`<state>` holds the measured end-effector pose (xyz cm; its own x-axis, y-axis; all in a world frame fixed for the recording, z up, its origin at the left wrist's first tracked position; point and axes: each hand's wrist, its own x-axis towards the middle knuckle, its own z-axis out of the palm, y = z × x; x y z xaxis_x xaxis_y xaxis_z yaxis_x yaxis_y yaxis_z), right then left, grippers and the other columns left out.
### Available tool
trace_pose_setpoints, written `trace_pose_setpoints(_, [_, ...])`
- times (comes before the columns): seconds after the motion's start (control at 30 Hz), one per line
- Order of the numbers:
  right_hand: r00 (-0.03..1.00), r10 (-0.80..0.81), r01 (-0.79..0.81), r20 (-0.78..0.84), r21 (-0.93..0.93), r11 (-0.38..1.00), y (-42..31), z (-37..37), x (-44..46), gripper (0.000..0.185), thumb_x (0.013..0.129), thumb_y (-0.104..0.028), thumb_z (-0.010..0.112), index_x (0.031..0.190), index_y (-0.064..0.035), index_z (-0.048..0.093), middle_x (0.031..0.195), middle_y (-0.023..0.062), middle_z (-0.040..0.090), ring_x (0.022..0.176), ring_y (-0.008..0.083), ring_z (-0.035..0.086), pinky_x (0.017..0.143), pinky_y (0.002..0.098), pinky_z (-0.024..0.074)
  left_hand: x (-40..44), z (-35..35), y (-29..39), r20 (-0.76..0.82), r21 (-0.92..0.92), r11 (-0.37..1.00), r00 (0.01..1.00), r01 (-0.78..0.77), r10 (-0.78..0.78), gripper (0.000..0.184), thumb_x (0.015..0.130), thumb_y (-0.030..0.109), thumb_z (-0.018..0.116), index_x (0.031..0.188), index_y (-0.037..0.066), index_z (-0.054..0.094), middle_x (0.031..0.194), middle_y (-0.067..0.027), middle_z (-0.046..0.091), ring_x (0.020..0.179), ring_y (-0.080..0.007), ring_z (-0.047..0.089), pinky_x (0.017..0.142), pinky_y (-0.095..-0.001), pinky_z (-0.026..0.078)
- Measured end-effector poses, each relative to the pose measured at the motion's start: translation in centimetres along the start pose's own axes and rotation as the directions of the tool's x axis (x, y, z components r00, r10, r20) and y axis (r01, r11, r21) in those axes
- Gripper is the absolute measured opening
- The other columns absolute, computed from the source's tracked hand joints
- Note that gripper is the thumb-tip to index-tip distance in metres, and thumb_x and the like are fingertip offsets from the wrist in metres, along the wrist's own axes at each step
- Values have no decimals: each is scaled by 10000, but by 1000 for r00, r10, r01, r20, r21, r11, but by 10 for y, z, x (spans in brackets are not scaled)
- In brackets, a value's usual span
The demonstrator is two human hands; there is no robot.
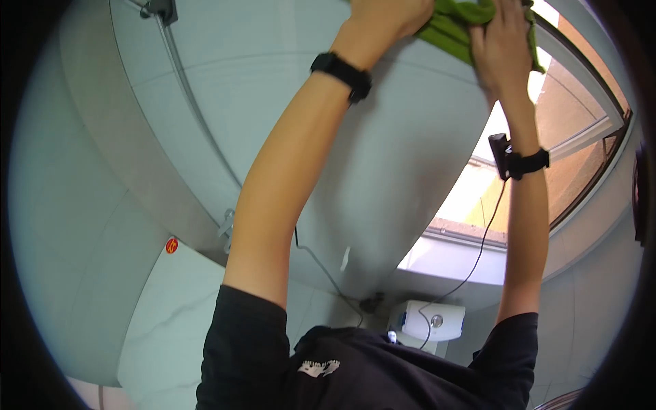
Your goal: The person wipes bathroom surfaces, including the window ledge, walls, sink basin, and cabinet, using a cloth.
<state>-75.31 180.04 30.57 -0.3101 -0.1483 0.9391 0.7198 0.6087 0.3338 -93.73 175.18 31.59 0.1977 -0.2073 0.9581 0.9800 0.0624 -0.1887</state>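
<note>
A green cloth (451, 34) is spread against a pale tiled wall (403, 137) at the top of the head view, partly cut off by the frame's edge. Curled at the cloth's left end is my left hand (393, 15), closed on it, its fingertips hidden. My right hand (504, 51) lies over the cloth's right part, beside the window, fingers stretched upward and holding the cloth to the wall. A corner of the cloth hangs beyond the right hand. Each wrist wears a black strap, and a small black device with a cable sits at the right one.
An open window (581, 102) is at the right, its frame tilted outward. A metal rail (191, 102) runs down the wall at left. Below are a white box-shaped fixture (434, 321), a marble-patterned panel (171, 328) with a red sticker (171, 245), and hanging cables (482, 249).
</note>
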Motion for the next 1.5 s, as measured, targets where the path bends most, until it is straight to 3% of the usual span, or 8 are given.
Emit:
trace_pose_setpoints(0.27, [991,129,-126,-38,74,989,21,26,32,815,858,-148,672,1562,-23,282,1575,278,296,1478,454,262,1223,483,269,31,25,-23,1,-76,988,991,-136,136,631,992,341,540,1467,-58,424,1504,-283,408,1420,-430,349,1198,-564,229])
trace_pose_setpoints(0.47, [960,249,-270,-129,-188,944,-30,61,56,906,888,-433,690,1549,27,273,1558,358,263,1480,502,215,1240,562,166,19,10,-109,73,-2,980,978,199,-198,577,1074,350,361,1521,-16,345,1595,-275,287,1483,-450,233,1237,-533,128])
trace_pose_setpoints(0.5, [964,220,-218,-148,34,975,-42,61,57,932,904,-515,657,1545,43,275,1553,369,264,1485,504,197,1240,591,109,16,-2,-126,82,16,979,975,205,-205,575,1076,348,360,1526,-10,341,1608,-266,267,1494,-442,216,1239,-530,127])
trace_pose_setpoints(0.77, [933,358,-358,30,155,921,-103,69,59,893,934,-584,593,1577,-46,286,1606,248,273,1512,440,180,1249,573,117,-22,-26,-158,-21,200,928,949,313,-316,585,1069,307,345,1561,1,262,1581,-328,263,1520,-456,138,1221,-577,101])
trace_pose_setpoints(0.9, [927,268,-330,-262,-232,915,-50,100,27,723,1006,-612,431,1610,-249,271,1513,176,470,1455,352,365,1202,527,258,-30,19,-115,44,144,936,943,322,-331,612,1058,297,363,1570,-12,233,1575,-339,260,1522,-467,114,1210,-610,85])
trace_pose_setpoints(1.0, [940,296,-338,-172,-324,884,-34,92,0,703,992,-592,476,1594,-265,315,1508,151,474,1432,350,385,1178,528,291,-50,44,-91,61,67,959,958,277,-281,633,1045,273,388,1566,-40,212,1573,-340,254,1516,-486,105,1200,-633,82])
trace_pose_setpoints(1.3, [982,162,-177,100,168,970,-133,172,-119,758,917,-441,644,1576,-192,362,1421,198,530,1383,402,432,1114,544,377,-236,7,-124,362,224,968,912,116,-193,826,775,35,544,1511,-156,223,1525,-395,214,1481,-572,96,1184,-681,88])
trace_pose_setpoints(1.5, [989,145,-121,-5,520,845,-148,204,-96,770,919,-338,665,1585,-155,325,1465,218,472,1402,427,384,1142,554,334,-177,-31,-162,290,193,980,952,46,-101,822,773,73,558,1494,-180,253,1521,-393,255,1488,-560,109,1173,-714,83])
